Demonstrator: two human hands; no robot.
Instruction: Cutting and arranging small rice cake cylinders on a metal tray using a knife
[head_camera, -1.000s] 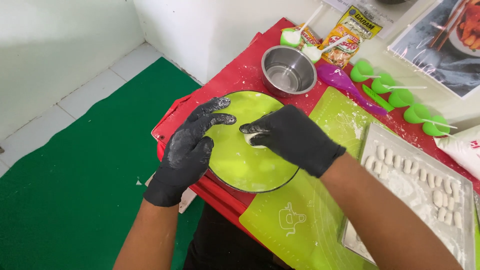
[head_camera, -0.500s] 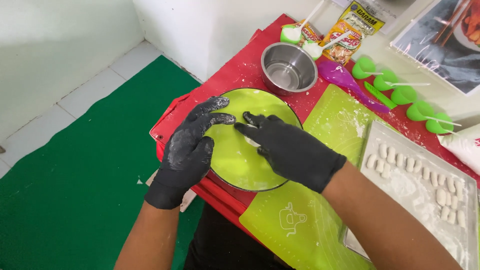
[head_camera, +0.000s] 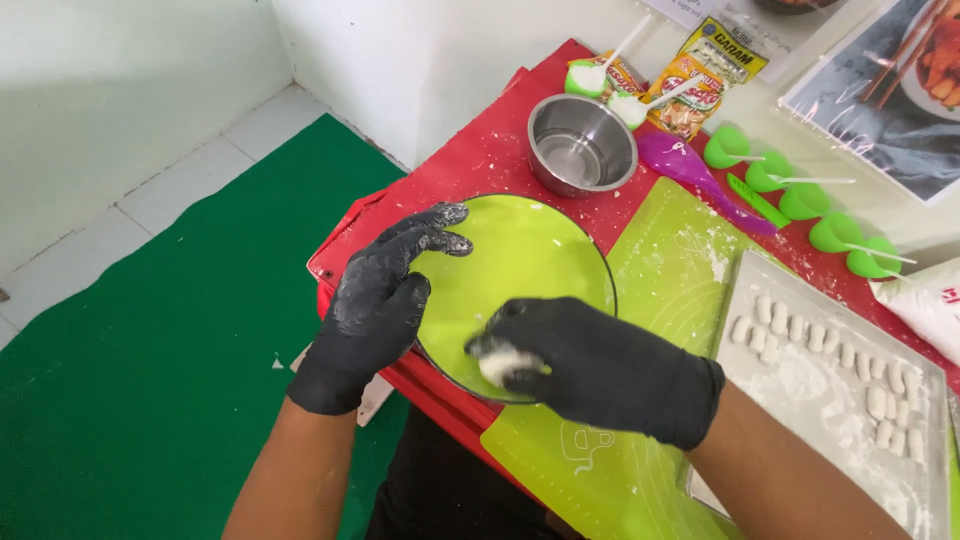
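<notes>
A: Where's the dough now?

B: The lump of white dough (head_camera: 503, 364) sits at the near edge of the round green plate (head_camera: 530, 250), centre of the frame, under the right hand (head_camera: 590, 365). That hand is curled over it, fingertips closed on the lump. The left hand (head_camera: 375, 305) is spread half open, floury fingers resting on the plate's left rim, holding nothing.

A: What could go wrong?

B: I'd judge the plate could skid or tip toward the lower edge of the frame, since the pressing is right at its near rim and it overhangs the red table (head_camera: 480, 160) a little. Sticky dough might also cling to the black glove instead of rolling. The steel bowl (head_camera: 582, 145) in the upper middle is close enough to be knocked.

A: And compared with half a second ago?

B: Then the right hand lay flatter, near the plate's upper middle; now it has drawn back to the near edge and closed round the dough. The left hand has barely moved. The tray of shaped pieces (head_camera: 850, 420) at right looks unchanged
</notes>
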